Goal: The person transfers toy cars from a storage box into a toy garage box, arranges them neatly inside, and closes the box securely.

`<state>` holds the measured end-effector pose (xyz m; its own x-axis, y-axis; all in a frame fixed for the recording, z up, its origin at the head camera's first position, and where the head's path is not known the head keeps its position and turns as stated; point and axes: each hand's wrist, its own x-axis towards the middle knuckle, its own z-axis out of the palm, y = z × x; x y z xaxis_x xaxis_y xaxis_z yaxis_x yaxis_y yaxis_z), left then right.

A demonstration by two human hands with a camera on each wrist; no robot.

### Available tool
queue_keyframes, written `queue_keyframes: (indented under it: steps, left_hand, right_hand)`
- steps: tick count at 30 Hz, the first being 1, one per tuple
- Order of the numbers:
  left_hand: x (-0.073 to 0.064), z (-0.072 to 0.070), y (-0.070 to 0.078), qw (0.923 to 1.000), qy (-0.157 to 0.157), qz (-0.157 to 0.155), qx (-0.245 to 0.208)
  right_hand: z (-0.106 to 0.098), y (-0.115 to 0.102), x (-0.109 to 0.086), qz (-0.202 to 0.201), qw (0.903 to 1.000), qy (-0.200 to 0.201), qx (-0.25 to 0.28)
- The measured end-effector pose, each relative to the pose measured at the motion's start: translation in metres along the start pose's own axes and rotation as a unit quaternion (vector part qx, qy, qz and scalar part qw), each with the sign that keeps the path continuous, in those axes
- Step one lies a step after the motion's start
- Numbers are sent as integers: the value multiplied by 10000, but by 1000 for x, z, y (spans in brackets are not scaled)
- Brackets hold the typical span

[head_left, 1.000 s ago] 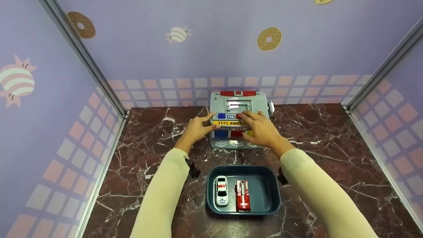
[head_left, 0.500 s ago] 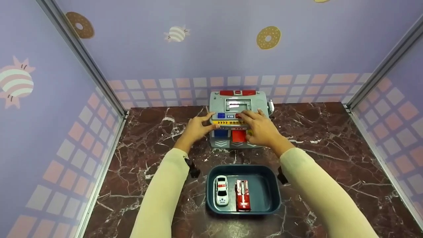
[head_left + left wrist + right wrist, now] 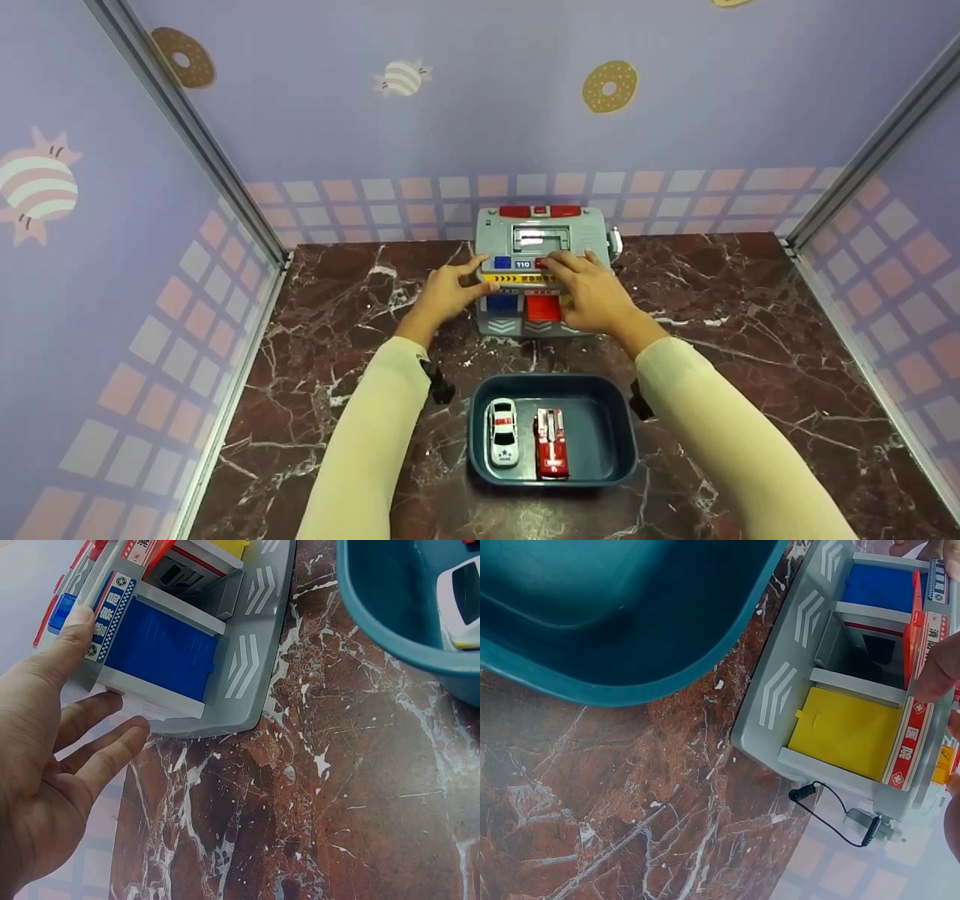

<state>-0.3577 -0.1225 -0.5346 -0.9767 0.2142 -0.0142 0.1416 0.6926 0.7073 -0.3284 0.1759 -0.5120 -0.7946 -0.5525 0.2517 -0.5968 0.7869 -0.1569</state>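
A grey toy garage [image 3: 491,236] stands against the back wall, with blue, red and yellow doors along its front. My left hand [image 3: 446,291] holds its left corner, thumb at the front edge and fingers by the side wall. With my right hand [image 3: 592,292] I grip the right part of the roof edge; fingertips rest at the red button and the thumb lies on the front signs. The red door [image 3: 543,307] is swung up, showing the dark middle bay [image 3: 866,656]. Both the blue door [image 3: 154,645] and the yellow door [image 3: 844,731] are down.
In front of the garage, between the forearms, sits a teal bin [image 3: 596,435] holding a white toy police car [image 3: 503,435] and a red toy fire truck [image 3: 553,446]. A black cord [image 3: 825,816] hangs at the garage's side. Patterned walls enclose the marble-look table [image 3: 337,315].
The red door was down a second ago, then swung up and outward and stays raised. Both hands keep nearly the same place on the toy garage; the right thumb shifted slightly.
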Motion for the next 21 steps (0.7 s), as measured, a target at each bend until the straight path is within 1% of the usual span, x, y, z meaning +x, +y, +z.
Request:
queue_keyframes:
  steps: [7,15,21]
  left_hand:
    - [1,0,-1,10000,12,9,3]
    - [-1,0,0,10000,-40,33,43]
    - [0,-2,1,10000,-72,48,22]
  right_hand:
    - [-3,0,0,34,9999,-45,132]
    - [-5,1,-5,128,9993,-319,120]
    - [-9,3,-9,25,9993,-340,165]
